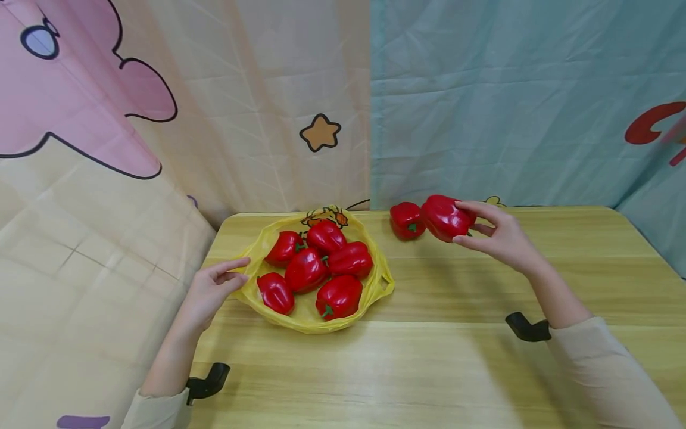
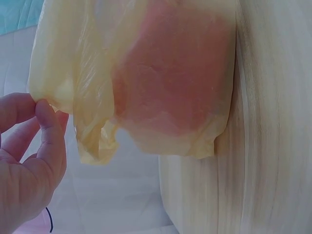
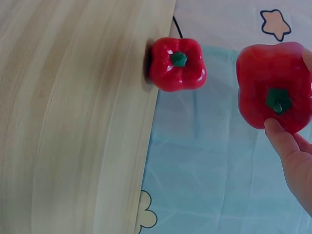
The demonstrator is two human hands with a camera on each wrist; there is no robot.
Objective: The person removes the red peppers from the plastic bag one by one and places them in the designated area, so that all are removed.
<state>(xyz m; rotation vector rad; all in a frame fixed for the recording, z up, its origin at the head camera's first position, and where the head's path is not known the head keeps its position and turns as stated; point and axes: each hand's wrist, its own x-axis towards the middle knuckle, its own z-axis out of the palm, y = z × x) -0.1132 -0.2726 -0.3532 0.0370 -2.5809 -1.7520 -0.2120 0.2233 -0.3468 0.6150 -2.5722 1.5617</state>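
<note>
My right hand point(image 1: 495, 235) grips a red bell pepper point(image 1: 446, 218) above the table; its green stem faces the camera in the right wrist view. Another red bell pepper point(image 1: 407, 221) lies on the table just left of the held one. A yellow plastic bag point(image 1: 305, 325) stands with its mouth spread wide and several red bell peppers point(image 1: 306, 271) inside. At the bag's left rim, my left hand point(image 1: 211, 291) pinches the thin plastic between thumb and finger. Through the bag's side point(image 2: 92, 97) in the left wrist view, a red shape shows.
The light wooden table point(image 1: 407, 369) carries everything, its back edge close to a printed curtain point(image 1: 482, 107). More curtain point(image 1: 96, 268) hangs along the left side. A black wrist mount point(image 1: 527, 328) sticks out from the right sleeve, another point(image 1: 209, 381) from the left.
</note>
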